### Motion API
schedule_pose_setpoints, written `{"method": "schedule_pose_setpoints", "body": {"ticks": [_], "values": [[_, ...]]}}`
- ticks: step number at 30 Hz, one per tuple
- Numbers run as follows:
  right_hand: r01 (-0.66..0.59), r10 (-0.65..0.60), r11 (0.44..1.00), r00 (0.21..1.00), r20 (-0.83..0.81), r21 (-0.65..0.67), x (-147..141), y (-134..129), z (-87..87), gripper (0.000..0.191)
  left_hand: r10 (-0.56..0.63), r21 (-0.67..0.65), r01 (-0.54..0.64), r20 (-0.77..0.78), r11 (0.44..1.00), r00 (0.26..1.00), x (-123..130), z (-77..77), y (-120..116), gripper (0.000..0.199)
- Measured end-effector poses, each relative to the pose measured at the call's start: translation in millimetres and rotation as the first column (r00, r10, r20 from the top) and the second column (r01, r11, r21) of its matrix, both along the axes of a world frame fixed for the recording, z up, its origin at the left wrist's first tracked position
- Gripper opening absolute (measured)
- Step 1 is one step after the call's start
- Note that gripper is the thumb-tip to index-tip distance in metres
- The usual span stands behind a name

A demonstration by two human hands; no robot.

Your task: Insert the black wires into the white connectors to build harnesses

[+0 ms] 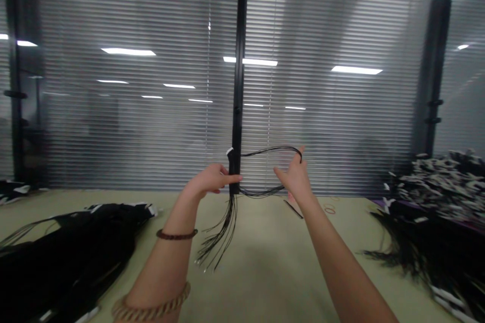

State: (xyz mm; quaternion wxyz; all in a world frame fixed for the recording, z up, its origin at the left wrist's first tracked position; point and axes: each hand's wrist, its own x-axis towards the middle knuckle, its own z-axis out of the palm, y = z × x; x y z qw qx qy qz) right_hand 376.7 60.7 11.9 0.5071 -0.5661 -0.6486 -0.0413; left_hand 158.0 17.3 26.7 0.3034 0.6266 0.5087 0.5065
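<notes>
Pale desk (257,242), blinds (333,126) at twelve o'clock. Black cord bundle (234,186): seems light, limp; best gripped at thick section. Left hand (214,178) pinching there; right hand (297,177) spread inside loop (301,155).

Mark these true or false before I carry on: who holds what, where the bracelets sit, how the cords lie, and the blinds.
1. The left hand grips the black bundle. True.
2. Both bracelets are on the right arm. False: the brown bracelet and coiled bracelet are on the left.
3. The right hand spreads the cord loop. True.
4. The loose cord ends point upward. False: they hang below the bundle.
5. The blinds are lowered. True.
</notes>
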Motion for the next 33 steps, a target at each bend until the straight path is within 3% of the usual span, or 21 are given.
{"method": "schedule_pose_setpoints", "body": {"ticks": [2,4,7,15,25,28,33], "values": [[0.025,-0.023,0.997,0.999,-0.027,0.068,4.0,-0.1,3.1,0.097,-0.041,-0.131,0.005,-0.276,0.991,0.96,12.5,-3.3,0.1,0.045],[0.044,-0.039,0.991,0.998,-0.044,0.123,8.8,-0.4,6.0,0.094,-0.16,-0.206,0.087,-0.37,0.975,0.915,24.2,-7.8,1.4,0.057],[0.057,-0.05,0.985,0.997,-0.051,0.164,17.0,-1.3,9.9,0.093,-0.283,-0.26,0.202,-0.331,0.944,0.9,36.8,-14.5,5.6,0.061],[0.11,-0.092,0.974,0.991,-0.099,0.199,35.9,3.8,12.8,0.094,-0.285,-0.241,0.291,0.06,0.926,0.957,46.1,-17.3,15.9,0.049],[0.124,-0.091,0.943,0.989,-0.118,0.31,40.8,6.2,14.7,0.09,-0.073,-0.035,0.071,-0.047,0.997,0.996,52.8,-15.1,16.8,0.029],[0.151,-0.114,0.938,0.985,-0.133,0.313,48.1,9.6,14.5,0.089,-0.108,-0.051,0.108,-0.006,0.993,0.994,47.6,-12.9,16.2,0.029],[0.154,-0.111,0.949,0.98,-0.165,0.274,67.3,20.1,10.5,0.087,-0.266,-0.073,0.276,0.132,0.958,0.955,36.8,-8.7,11.9,0.028]]}}
